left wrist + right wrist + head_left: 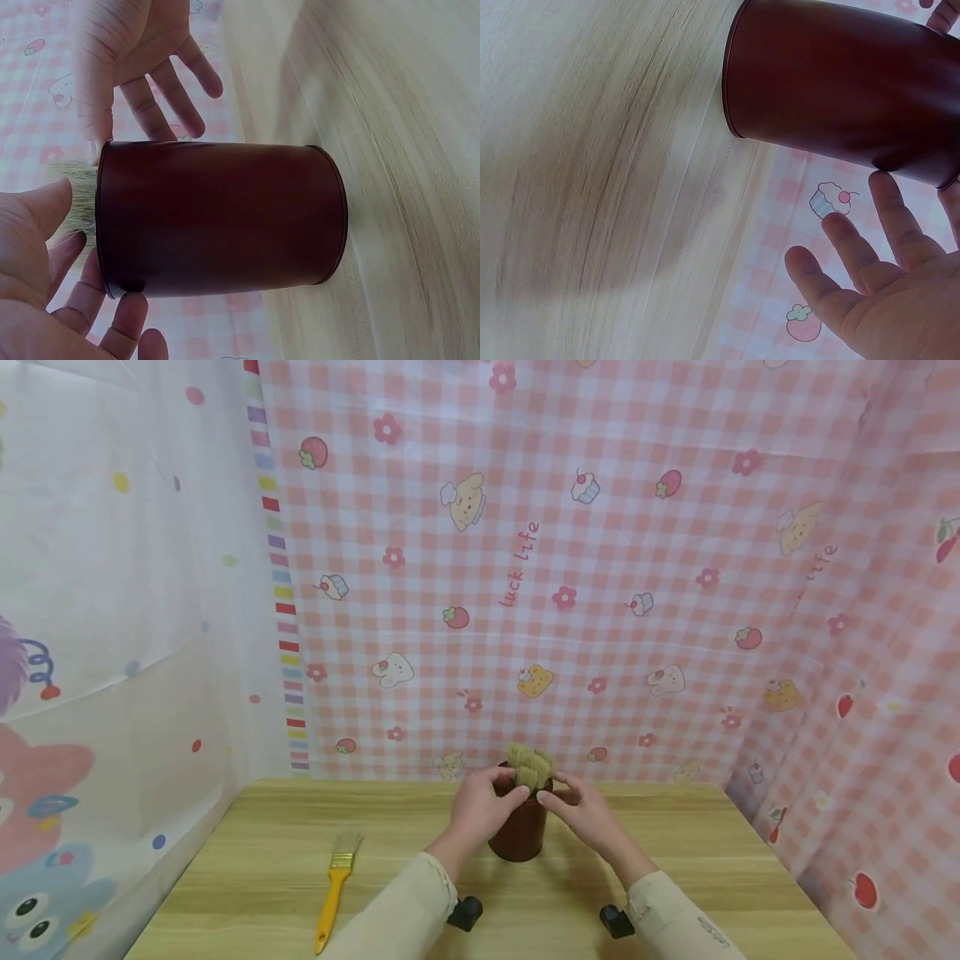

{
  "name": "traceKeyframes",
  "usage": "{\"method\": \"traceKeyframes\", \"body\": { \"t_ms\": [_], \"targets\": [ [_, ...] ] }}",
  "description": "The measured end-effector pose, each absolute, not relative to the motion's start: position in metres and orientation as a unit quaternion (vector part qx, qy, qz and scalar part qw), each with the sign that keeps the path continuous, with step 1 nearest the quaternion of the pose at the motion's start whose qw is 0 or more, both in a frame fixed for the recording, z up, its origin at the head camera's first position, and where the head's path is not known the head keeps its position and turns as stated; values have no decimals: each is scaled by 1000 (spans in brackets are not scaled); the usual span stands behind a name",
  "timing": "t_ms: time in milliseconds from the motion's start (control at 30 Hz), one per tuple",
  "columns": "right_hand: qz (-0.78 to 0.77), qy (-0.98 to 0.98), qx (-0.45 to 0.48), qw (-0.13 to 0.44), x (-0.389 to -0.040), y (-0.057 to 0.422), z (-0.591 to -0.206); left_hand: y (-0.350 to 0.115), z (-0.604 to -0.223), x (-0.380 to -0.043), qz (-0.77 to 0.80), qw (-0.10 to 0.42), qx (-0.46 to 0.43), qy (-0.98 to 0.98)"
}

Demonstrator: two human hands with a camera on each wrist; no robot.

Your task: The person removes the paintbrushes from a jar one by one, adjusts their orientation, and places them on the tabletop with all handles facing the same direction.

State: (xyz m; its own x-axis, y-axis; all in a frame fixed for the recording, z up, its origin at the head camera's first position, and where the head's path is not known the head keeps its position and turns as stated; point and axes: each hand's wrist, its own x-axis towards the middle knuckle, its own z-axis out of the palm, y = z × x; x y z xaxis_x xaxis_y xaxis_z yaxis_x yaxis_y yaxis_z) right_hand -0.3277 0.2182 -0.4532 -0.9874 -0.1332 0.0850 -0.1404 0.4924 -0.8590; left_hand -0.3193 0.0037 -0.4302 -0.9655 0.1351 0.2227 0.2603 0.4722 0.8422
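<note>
A dark reddish-brown cylindrical pot (519,833) stands upright on the table. Tan, bristly tufts (531,767) stick out of its mouth; what they belong to is hidden inside. My left hand (483,806) is at the pot's left rim, its thumb beside the bristles (79,206) and its fingertips along the rim. Across from it, my right hand (588,818) has its thumb and forefinger at the right rim. In the right wrist view, the right hand's other fingers (904,225) spread loosely, one fingertip touching the pot's side.
A flat paintbrush (331,902) with a yellow handle lies left on the wooden table (247,868). Pink checked cloth (562,527) hangs behind and at the right, and white printed cloth (150,610) at the left. Black wrist devices (617,922) sit below the hands.
</note>
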Motion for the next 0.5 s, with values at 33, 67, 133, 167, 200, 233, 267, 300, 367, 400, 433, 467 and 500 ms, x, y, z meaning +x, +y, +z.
{"method": "traceKeyframes", "body": {
  "t_ms": [33, 67, 133, 167, 200, 233, 267, 300, 367, 400, 433, 467, 500],
  "targets": [
    [497, -864, 79, 2, -328, 218, -453, 4, -430, -319, -500, 62, -115, -856],
    [497, -864, 78, 2, -327, 218, -453, 4, -430, -320, -500, 62, -115, -856],
    [495, -865, 77, 0, -327, 218, -453, 5, -431, -320, -494, 63, -113, -860],
    [495, -865, 77, 0, -327, 218, -453, 6, -430, -320, -489, 64, -111, -863],
    [495, -865, 76, -1, -327, 218, -453, 6, -430, -320, -483, 66, -108, -867],
    [496, -865, 75, -1, -327, 218, -452, 7, -430, -321, -476, 68, -105, -871],
    [496, -865, 74, -1, -327, 217, -452, 8, -430, -321, -467, 72, -102, -876],
    [497, -865, 73, -2, -327, 217, -452, 9, -430, -321, -458, 75, -97, -881],
    [495, -866, 74, -1, -327, 216, -452, 11, -430, -323, -440, 81, -89, -890],
    [495, -866, 73, -1, -327, 216, -452, 13, -430, -324, -430, 85, -86, -894],
    [494, -866, 72, 0, -326, 216, -452, 14, -431, -325, -422, 88, -83, -898],
    [494, -866, 72, 0, -327, 216, -452, 15, -432, -325, -416, 91, -80, -901],
    [494, -866, 73, 0, -327, 216, -452, 15, -432, -326, -411, 93, -78, -904]
  ]
}}
